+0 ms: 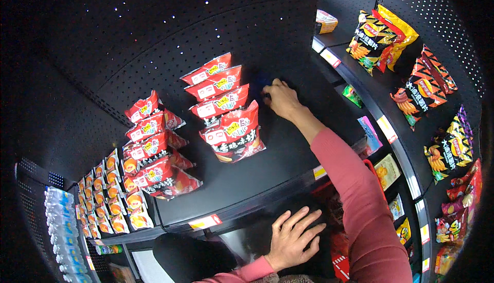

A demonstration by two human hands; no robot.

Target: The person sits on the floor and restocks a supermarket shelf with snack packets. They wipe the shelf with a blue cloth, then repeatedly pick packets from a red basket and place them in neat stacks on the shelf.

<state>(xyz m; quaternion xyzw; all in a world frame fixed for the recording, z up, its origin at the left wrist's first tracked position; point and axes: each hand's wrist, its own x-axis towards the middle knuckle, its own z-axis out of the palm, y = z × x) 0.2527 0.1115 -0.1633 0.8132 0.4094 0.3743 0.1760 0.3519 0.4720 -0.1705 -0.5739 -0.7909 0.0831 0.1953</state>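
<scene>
My right hand (283,98) reaches onto a black shelf (285,148), its fingers bent down at the surface. Whether anything lies under those fingertips cannot be made out. Just left of it stands a row of red snack bags (233,132), one behind another, apart from the hand. A second row of red snack bags (162,176) is farther left on the same shelf. My left hand (295,236) hovers in front of the shelf's front edge, palm down and holding nothing, with fingers spread.
Small orange-and-white packets (115,209) and clear water bottles (65,236) line the left. Lay's chip bags (422,90) stand on the curved shelf at right. A price-tag rail (204,221) runs along the front edge. Beneath my right arm is a red basket (339,260). Black perforated panels (154,43) close the back.
</scene>
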